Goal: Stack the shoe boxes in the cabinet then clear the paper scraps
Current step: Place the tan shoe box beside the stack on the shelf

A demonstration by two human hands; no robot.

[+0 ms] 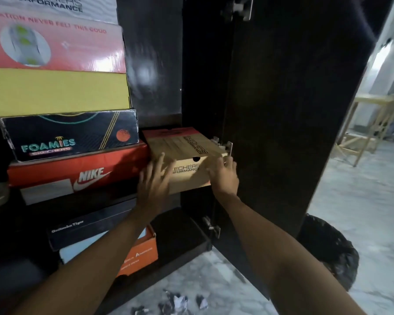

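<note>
Both hands were on the brown Skechers box (187, 155) on the cabinet shelf (191, 221). The left hand (154, 181) pressed flat, fingers straight; the right hand (225, 176) curled round the near right corner. The box's long axis ran straight away from the fingertips, so the next shove looked to be inward.

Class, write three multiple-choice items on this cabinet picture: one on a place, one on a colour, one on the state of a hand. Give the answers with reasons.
1. Where do the paper scraps lie?
A. on the floor before the cabinet
B. on the Nike box
C. in the black bin

2. What colour is the box right above the Foamies box?
A. blue
B. yellow
C. white

3. How does the left hand meet the tan Skechers box?
A. clenched in a fist
B. away from it
C. fingers spread against its front

Answers: 1 A, scraps sit on the marble floor; 2 B, a plain yellow side shows; 3 C, straight fingers press the front.
</note>
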